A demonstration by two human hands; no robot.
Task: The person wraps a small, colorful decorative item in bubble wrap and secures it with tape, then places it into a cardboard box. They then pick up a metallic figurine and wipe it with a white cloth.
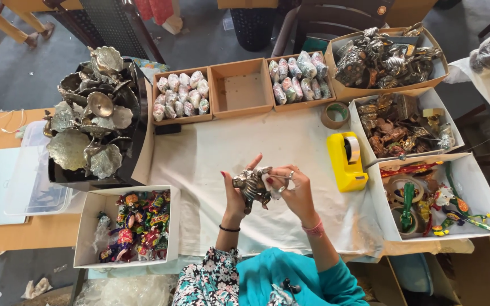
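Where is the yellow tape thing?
The yellow tape dispenser sits on the white cloth, right of the hands, beside the box of brown figurines.

Small silvery metal figurine [252,186] held above white cloth-covered table [211,158]. Yellow plastic tape dispenser [346,160] to its right. Empty square cardboard box [240,88] behind, between two filled boxes.

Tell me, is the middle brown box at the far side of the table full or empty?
Empty. The middle brown box shows only its bare bottom, while the boxes on its left and right hold wrapped pieces.
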